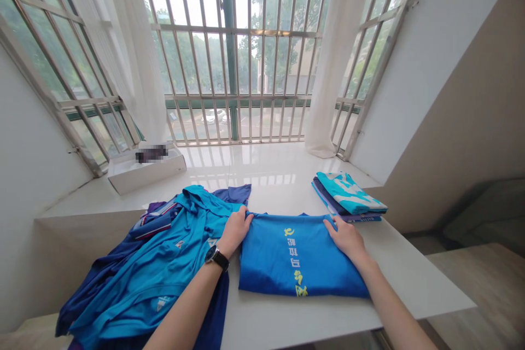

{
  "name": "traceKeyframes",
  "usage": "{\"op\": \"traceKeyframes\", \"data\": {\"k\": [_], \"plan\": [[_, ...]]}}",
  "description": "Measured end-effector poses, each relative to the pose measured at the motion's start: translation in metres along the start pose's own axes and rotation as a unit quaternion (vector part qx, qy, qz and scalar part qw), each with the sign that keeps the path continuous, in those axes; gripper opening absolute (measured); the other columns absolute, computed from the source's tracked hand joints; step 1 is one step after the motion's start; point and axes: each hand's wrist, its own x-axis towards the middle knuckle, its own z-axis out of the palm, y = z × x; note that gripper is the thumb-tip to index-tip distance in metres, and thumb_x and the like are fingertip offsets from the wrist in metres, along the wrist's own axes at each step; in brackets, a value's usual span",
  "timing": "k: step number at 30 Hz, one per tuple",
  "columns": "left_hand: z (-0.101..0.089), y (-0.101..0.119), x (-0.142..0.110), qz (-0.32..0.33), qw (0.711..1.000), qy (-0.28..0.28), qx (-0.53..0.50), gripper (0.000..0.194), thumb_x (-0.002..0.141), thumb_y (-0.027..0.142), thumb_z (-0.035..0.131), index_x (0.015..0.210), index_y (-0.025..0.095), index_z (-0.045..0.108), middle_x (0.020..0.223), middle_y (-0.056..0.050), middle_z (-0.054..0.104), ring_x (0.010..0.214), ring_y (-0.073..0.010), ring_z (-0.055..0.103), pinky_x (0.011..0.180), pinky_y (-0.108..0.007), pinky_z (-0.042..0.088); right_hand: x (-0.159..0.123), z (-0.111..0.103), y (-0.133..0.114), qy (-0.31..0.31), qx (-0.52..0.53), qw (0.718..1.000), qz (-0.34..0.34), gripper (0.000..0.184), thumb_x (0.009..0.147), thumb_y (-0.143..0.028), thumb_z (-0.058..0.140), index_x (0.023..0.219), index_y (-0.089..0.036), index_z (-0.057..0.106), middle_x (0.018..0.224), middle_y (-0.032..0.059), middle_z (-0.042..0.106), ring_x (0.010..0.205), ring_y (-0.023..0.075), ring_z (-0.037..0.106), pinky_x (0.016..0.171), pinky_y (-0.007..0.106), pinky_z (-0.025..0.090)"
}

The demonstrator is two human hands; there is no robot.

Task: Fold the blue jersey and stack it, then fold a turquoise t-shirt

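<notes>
A blue shirt (295, 254) with yellow print lies partly folded on the white sill (266, 175) in front of me. My left hand (234, 229), with a black watch on its wrist, pinches the shirt's far left corner. My right hand (344, 236) grips the far right corner, fingers curled over the edge. Both forearms reach in from the bottom of the view.
A heap of unfolded teal and navy shirts (156, 268) lies at the left. A small stack of folded shirts (348, 197) sits at the right. A white box (145, 167) stands near the barred window (238, 49). The sill drops off at the right.
</notes>
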Motion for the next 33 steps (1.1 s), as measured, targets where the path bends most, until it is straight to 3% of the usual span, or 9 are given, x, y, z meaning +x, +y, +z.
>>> {"op": "traceKeyframes", "data": {"k": [5,8,12,17,22,25,27,30,33], "plan": [[-0.021,0.003,-0.011,0.051,0.996,0.065,0.041,0.032,0.096,0.023,0.048,0.127,0.017,0.051,0.119,-0.012,0.064,0.11,-0.0239,0.062,0.091,-0.034,0.049,-0.024,-0.011,0.005,0.102,0.069,0.992,-0.035,0.049,0.091,-0.052,0.044,0.125,-0.019,0.056,0.103,0.0099,0.072,0.092,0.0267,0.068,0.077,0.038,0.053],[-0.023,0.021,-0.025,0.102,0.987,0.078,0.1,0.033,0.098,0.027,0.043,0.126,0.015,0.056,0.132,-0.014,0.058,0.125,-0.0265,0.053,0.104,-0.038,0.044,-0.04,-0.015,-0.011,0.144,0.055,0.977,-0.151,0.047,0.094,-0.052,0.041,0.122,-0.019,0.061,0.12,0.0126,0.067,0.115,0.028,0.061,0.096,0.042,0.05],[0.004,0.041,-0.052,0.177,0.975,0.001,0.131,0.059,0.099,0.049,0.039,0.141,0.009,0.047,0.148,-0.02,0.046,0.142,-0.0346,0.036,0.115,-0.048,0.032,-0.049,0.002,-0.03,0.052,-0.012,0.962,-0.268,0.064,0.092,-0.059,0.044,0.136,-0.015,0.055,0.148,0.0165,0.049,0.14,0.0319,0.04,0.116,0.048,0.034],[0.028,0.034,-0.072,0.141,0.978,-0.065,0.142,0.078,0.097,0.062,0.032,0.152,0.006,0.032,0.159,-0.023,0.027,0.148,-0.037,0.023,0.118,-0.053,0.025,-0.043,0.027,-0.024,-0.043,-0.065,0.978,-0.196,0.087,0.091,-0.07,0.034,0.15,-0.006,0.037,0.158,0.0186,0.032,0.147,0.0315,0.027,0.121,0.047,0.024],[0.015,0.036,-0.074,0.131,0.981,-0.065,0.128,0.078,0.098,0.061,0.032,0.152,0.005,0.032,0.159,-0.023,0.025,0.148,-0.0361,0.021,0.12,-0.053,0.023,-0.047,0.014,-0.02,-0.047,-0.039,0.978,-0.2,0.083,0.093,-0.065,0.035,0.149,-0.004,0.038,0.158,0.0196,0.032,0.148,0.0312,0.026,0.122,0.047,0.023],[0.001,0.041,-0.094,0.163,0.979,-0.048,0.116,0.071,0.1,0.057,0.032,0.151,0.008,0.034,0.16,-0.02,0.024,0.149,-0.0342,0.019,0.121,-0.053,0.021,-0.072,0.003,-0.007,0.011,0.004,0.969,-0.248,0.069,0.096,-0.058,0.034,0.148,-0.013,0.043,0.159,0.0139,0.033,0.148,0.0294,0.025,0.121,0.047,0.026],[-0.007,0.042,-0.117,0.213,0.97,-0.066,0.097,0.068,0.099,0.057,0.034,0.152,0.014,0.034,0.161,-0.016,0.024,0.149,-0.0324,0.021,0.12,-0.051,0.025,-0.097,0.0,0.01,0.005,0.014,0.958,-0.287,0.064,0.096,-0.057,0.038,0.15,-0.022,0.041,0.16,0.0088,0.033,0.147,0.0288,0.03,0.117,0.048,0.034],[-0.012,0.037,-0.158,0.263,0.954,-0.119,0.082,0.077,0.094,0.062,0.045,0.156,0.019,0.026,0.161,-0.015,0.024,0.148,-0.0331,0.025,0.119,-0.049,0.029,-0.137,0.002,0.037,-0.02,-0.014,0.937,-0.348,0.08,0.087,-0.061,0.055,0.154,-0.025,0.032,0.158,0.0095,0.035,0.141,0.0344,0.039,0.113,0.052,0.039],[-0.003,0.028,-0.192,0.277,0.949,-0.114,0.101,0.098,0.084,0.067,0.058,0.158,0.02,0.015,0.162,-0.016,0.019,0.147,-0.0357,0.025,0.118,-0.05,0.031,-0.167,0.003,0.054,0.016,-0.033,0.915,-0.402,0.093,0.077,-0.056,0.068,0.155,-0.023,0.03,0.156,0.0122,0.038,0.137,0.037,0.045,0.109,0.048,0.044]]}}
